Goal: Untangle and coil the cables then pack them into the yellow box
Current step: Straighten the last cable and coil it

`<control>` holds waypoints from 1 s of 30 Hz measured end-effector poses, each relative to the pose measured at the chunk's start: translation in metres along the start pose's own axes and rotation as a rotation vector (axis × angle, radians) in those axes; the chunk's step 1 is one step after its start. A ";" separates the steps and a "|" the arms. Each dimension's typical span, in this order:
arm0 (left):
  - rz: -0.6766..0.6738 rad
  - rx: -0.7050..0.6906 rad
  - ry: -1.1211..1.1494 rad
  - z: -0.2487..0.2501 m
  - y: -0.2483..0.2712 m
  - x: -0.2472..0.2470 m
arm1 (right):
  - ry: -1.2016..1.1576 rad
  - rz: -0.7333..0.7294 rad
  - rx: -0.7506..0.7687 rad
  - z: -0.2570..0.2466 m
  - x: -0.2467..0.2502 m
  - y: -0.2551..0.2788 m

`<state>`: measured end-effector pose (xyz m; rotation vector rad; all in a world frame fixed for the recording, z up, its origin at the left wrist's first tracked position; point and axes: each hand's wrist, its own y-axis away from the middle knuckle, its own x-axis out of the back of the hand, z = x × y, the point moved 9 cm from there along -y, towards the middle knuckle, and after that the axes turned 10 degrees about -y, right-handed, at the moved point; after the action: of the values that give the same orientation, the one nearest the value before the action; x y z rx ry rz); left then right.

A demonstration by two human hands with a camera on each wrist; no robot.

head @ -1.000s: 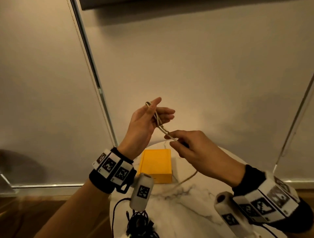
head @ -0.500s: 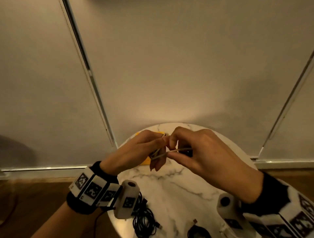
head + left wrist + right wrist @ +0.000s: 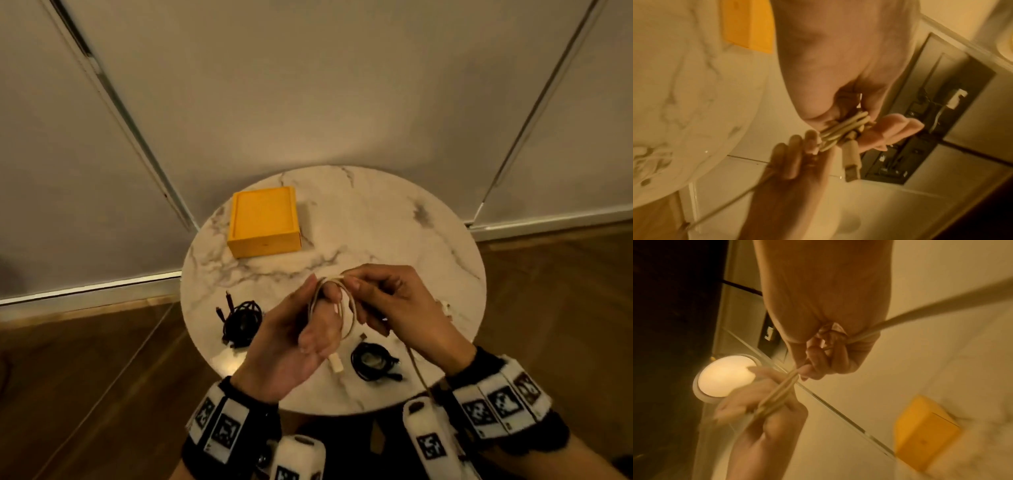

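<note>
Evidently coiling is under way: the left hand holds loops of the white cable wound round its fingers, above the marble table. The right hand pinches the free strand; next, another wrap. The yellow box waits far left.
</note>
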<state>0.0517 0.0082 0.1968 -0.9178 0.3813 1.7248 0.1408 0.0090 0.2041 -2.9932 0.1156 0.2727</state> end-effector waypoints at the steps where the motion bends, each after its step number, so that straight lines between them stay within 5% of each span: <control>1: 0.026 -0.021 0.081 -0.006 -0.001 0.006 | -0.014 0.024 -0.024 0.016 0.003 0.008; 8: 0.434 -0.080 0.048 -0.034 0.008 0.067 | 0.193 0.031 -0.222 0.096 0.004 0.059; 13: 0.625 -0.054 -0.207 -0.051 0.022 0.091 | 0.292 -0.055 -0.291 0.114 -0.009 0.080; 25: 0.693 -0.150 -0.556 -0.037 0.022 0.092 | 0.934 -0.081 0.036 0.067 0.011 0.075; 30: 0.648 -0.057 -0.964 -0.038 0.011 0.081 | 1.186 -0.195 0.080 0.057 0.001 0.070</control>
<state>0.0480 0.0339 0.1100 0.1125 -0.0391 2.5398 0.1261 -0.0521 0.1394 -2.6021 -0.0560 -1.4572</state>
